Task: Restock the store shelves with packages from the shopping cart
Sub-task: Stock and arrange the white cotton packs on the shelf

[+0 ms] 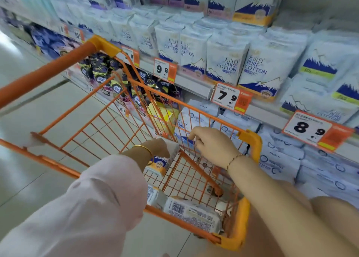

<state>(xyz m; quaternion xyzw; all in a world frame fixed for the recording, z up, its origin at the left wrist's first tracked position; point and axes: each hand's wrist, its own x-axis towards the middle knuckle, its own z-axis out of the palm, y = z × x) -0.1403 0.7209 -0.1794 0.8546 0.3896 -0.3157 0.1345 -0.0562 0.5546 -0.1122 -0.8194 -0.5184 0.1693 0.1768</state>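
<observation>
Setting: a store aisle with a pale tiled floor (48,109) is running past a long shelf unit (194,81) stocked with white cotton-pad packs.
Nearest package: a white package with a barcode (191,214) is lying flat in the bottom of the orange shopping cart (250,140), at the near corner, not yet picked.
Second package: another white pack (155,197) is lying just beside it to the left, partly behind the wire.
Left hand: the left hand (161,148), wrist in a gold bangle, is reaching down into the basket and appears to be clasping a package with a blue mountain and orange band (160,166); the fingers are hidden, so the grasp cannot be told for sure.
Right hand: the right hand (213,146) is hovering loosely curled over the far side of the basket, gripping nothing that shows.
Further stock: more packs, one white-and-blue (186,124) and one yellow (165,114), are showing through the cart's far wire; whether they are inside it cannot be told.
Shelves: the rows above the price tags (231,99) are looking well filled.
Progress: judged from this, the cart is nearly empty, and a few packages are remaining to be shelved.
</observation>
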